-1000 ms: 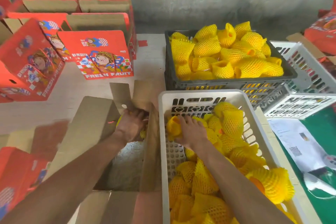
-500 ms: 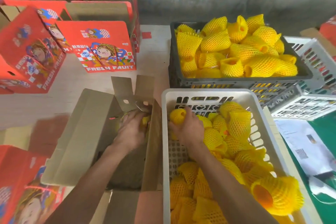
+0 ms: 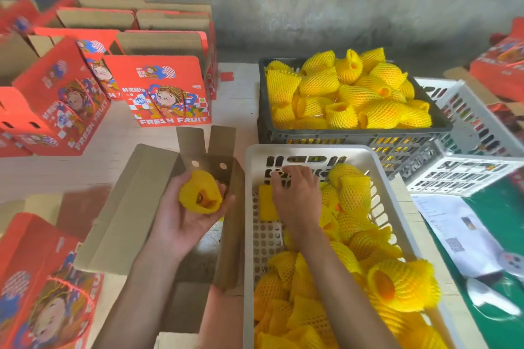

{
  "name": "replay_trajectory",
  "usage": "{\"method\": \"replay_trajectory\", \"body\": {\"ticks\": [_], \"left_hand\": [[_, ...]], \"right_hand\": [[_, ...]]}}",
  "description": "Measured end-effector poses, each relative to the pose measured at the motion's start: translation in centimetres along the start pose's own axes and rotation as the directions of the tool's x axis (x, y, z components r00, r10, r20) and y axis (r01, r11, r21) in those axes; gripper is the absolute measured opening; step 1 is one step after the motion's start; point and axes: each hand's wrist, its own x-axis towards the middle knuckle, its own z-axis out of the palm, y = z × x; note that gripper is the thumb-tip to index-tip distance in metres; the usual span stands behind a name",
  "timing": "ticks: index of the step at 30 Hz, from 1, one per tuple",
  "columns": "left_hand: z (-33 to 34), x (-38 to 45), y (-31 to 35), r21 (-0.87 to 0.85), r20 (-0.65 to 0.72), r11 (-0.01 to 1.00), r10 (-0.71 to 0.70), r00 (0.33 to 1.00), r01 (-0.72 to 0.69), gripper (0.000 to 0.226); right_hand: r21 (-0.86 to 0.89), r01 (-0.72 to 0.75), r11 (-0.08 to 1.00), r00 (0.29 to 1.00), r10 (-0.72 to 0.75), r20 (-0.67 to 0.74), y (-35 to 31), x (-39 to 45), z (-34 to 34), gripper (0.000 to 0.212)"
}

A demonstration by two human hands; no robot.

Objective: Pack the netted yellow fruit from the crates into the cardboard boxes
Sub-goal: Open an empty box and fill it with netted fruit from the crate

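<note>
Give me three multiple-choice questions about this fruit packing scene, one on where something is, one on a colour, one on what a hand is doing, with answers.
1. Where is the dark crate?
A. behind the white crate
B. inside the open box
C. on the red boxes

2. What colour are the nets on the fruit?
A. white
B. yellow
C. green

3. What is the left hand doing?
A. resting flat on the table
B. folding a box flap
C. holding one netted fruit

Answers: 1 A, the dark crate sits just beyond the white crate's far rim. 2 B, every net in both crates is yellow. 3 C, the left hand cups one fruit, palm up, above the open box, while the right hand reaches into the white crate.
</note>
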Motion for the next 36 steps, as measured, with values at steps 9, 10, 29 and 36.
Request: {"method": "replay_trajectory", "body": {"ticks": [9,10,29,36], "left_hand": [[-1.3,-0.6,-1.2,0.081,-0.096,0.993,-0.083,0.992,0.091,0.065],[-1.3,-0.7,-1.2,0.109,-0.064,0.991,-0.077,0.995,0.083,0.070],[-2.0,-2.3,3.8,0.302,0.154,0.920,-0.307,0.939,0.251,0.067],[-0.4,-0.7,5.8,0.923,0.376,-0.094,0.006,0.927,-0.374,0.056]], "right_hand": [[-0.649,-0.073,0.757,0.927,0.292,0.237,6.5,0.5,1.5,0.043],[-0.598,-0.092,0.796,0.935,0.276,0.223,6.2,0.6,0.8,0.046],[0.366,0.418,0.831,0.787,-0.533,0.311,-6.4,-2.5,-0.3,0.045],[0.399,0.203,0.894,0.965,-0.253,0.077,-1.4,-1.7,0.3,0.029]]}}
